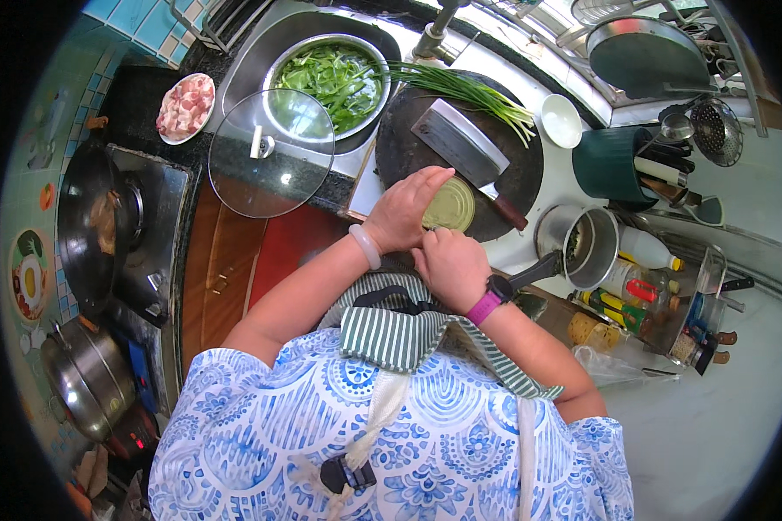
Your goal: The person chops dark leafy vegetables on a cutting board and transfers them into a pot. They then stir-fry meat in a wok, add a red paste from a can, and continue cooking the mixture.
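Note:
A round metal can (451, 204) stands with its ringed lid up at the near edge of a dark round chopping board (401, 140). My left hand (405, 207) lies around the can's left side. My right hand (451, 264) is closed at the can's near rim; what its fingers grip is hidden. Beyond the can, a cleaver (463, 144) lies flat on the board, its wooden handle pointing right and towards me. Green scallions (459, 88) lie across the board's far side.
A glass lid (234, 172) rests at the counter edge, near a metal basin of leafy greens (332, 84) in the sink. Raw meat (186, 107) fills a dish at left, beyond a wok (81, 247). At right are a white bowl (561, 121), a saucepan (601, 260) and bottles (645, 247).

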Action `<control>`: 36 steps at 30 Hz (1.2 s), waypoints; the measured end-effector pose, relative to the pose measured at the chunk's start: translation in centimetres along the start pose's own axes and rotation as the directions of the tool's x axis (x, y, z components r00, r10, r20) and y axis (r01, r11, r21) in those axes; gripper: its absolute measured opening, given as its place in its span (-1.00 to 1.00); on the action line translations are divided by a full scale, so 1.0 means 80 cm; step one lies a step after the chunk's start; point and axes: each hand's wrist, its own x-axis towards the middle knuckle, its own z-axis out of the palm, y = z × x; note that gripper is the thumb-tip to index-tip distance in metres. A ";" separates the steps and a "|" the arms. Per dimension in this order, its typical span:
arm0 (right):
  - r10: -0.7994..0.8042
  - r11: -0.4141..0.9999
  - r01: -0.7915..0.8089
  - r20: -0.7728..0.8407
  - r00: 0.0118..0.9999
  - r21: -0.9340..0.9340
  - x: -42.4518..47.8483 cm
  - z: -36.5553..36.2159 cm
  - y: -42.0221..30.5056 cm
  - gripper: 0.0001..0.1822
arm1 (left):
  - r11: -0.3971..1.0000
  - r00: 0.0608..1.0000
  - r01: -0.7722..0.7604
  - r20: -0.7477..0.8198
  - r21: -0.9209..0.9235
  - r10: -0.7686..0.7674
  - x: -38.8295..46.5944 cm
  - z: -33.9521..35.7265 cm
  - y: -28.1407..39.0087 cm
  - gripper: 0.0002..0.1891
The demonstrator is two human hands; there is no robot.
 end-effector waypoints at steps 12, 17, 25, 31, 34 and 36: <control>-0.109 0.362 -0.581 0.652 0.751 0.729 0.047 -0.019 0.088 -0.68 | 0.976 0.980 -0.112 0.183 0.187 0.078 0.014 -0.010 0.023 0.10; -0.009 0.205 -0.436 0.447 0.895 0.876 0.023 0.010 0.072 -0.71 | 0.987 0.985 -0.143 0.112 0.079 0.133 0.011 -0.004 0.013 0.05; 0.052 0.110 -0.431 0.428 0.902 0.896 0.014 -0.005 0.063 -0.69 | 0.995 0.987 -0.072 0.138 -0.066 0.081 0.010 -0.017 0.015 0.09; 0.078 -0.147 -0.469 0.483 0.872 0.871 0.016 0.002 0.074 -0.65 | 0.987 0.995 -0.050 0.076 -0.150 0.062 0.005 -0.014 0.006 0.19; 0.063 -0.397 -0.441 0.503 0.862 0.805 0.014 -0.004 0.080 -0.64 | 0.981 0.999 -0.027 0.038 -0.194 0.035 0.004 -0.010 0.006 0.22; 0.080 -0.489 -0.419 0.518 0.852 0.765 0.013 -0.006 0.082 -0.64 | 0.977 1.000 -0.007 0.026 -0.214 0.013 0.004 -0.007 0.005 0.23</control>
